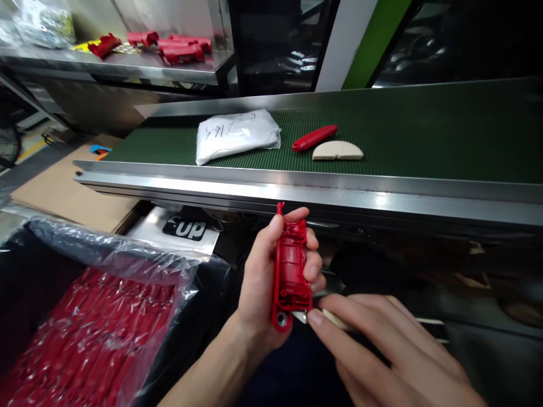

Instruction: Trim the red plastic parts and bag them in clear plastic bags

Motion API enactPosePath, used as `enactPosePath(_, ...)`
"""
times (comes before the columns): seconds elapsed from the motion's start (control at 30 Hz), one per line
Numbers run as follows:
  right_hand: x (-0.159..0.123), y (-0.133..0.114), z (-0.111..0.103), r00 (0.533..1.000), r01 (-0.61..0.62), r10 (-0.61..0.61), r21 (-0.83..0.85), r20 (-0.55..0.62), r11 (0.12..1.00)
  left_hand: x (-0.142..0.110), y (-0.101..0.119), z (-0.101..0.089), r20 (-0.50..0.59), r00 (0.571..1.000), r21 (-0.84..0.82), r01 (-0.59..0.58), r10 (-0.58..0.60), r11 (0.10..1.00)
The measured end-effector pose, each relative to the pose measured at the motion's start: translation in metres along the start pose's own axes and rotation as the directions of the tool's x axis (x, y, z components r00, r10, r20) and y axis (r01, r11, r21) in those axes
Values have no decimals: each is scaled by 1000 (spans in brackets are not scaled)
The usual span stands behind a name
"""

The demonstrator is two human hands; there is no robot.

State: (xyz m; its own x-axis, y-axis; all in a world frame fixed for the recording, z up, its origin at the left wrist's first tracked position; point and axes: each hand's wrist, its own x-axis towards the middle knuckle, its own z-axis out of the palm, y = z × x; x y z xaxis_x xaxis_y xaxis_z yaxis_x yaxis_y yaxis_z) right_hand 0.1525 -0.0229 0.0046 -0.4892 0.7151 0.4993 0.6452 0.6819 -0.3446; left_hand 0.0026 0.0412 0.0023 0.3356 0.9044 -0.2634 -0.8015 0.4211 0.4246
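Note:
My left hand (pixel 258 282) is closed around a red moulded plastic part (pixel 290 271), held upright below the conveyor's metal edge, hollow ribbed side facing me. My right hand (pixel 382 350) comes in from the lower right, fingers pinched on a small knife with a pale handle (pixel 335 320). Its blade tip (pixel 300 316) touches the part's lower end near a round hole. On the green conveyor belt (pixel 424 135) lie another red plastic part (pixel 314 137) and a beige half-round piece (pixel 337 151).
A white plastic bag (pixel 236 134) marked with numbers lies on the belt's left. A bin lined with clear plastic (pixel 85 322) holds several red parts at lower left. More red parts (pixel 178 48) sit on a steel shelf behind. Cardboard (pixel 68 186) lies on the left.

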Motion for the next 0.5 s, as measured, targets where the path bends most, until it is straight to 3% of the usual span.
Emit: enactPosePath(0.5,9,4,1,991,70,-70,7,116,998,6,5,-7,-17,1000,-22,-18,17,1000)
